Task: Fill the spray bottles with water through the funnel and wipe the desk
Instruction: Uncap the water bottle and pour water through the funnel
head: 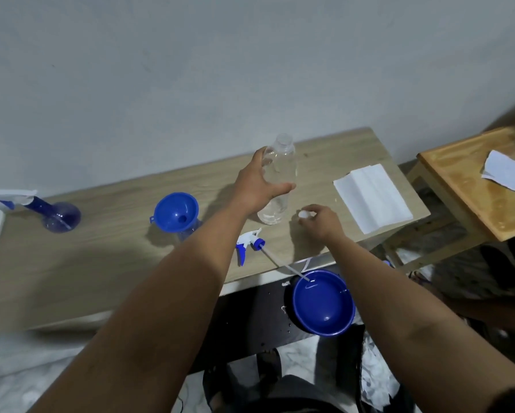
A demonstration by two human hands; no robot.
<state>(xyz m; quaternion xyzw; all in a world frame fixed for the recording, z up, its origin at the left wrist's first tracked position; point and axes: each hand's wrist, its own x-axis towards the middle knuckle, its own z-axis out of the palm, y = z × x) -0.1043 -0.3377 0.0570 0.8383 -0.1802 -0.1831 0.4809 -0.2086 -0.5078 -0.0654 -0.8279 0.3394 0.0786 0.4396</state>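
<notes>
Fingers of the left hand (257,181) are spread round the clear bottle (277,180), thumb across its front, the others curling behind its shoulder, closing on it rather than clamped tight from what shows. That bottle stands upright mid-desk, mouth uncapped, with water in it. Just beside its base, the right hand (319,219) pinches a small white cap (304,214) in its fingertips, low to the desk (101,263).

The funnel (176,211) sits to the left in the neck of a blue spray bottle, whose body is mostly hidden beneath it. A loose spray head (250,242) lies near the front edge, its tube reaching out over the blue bowl (323,302) below the desk. A second blue spray bottle (61,217), head fitted, stands far left. Folded paper towel (372,198) waits on the right.

Looks like the pour comes next. To do it well: set the cap down clear of the path, take the bottle firmly at mid-body, bring its mouth right over the funnel's centre, and tip slowly so the funnel never brims. Steadying the funnel with the free hand would help, since it could topple.
</notes>
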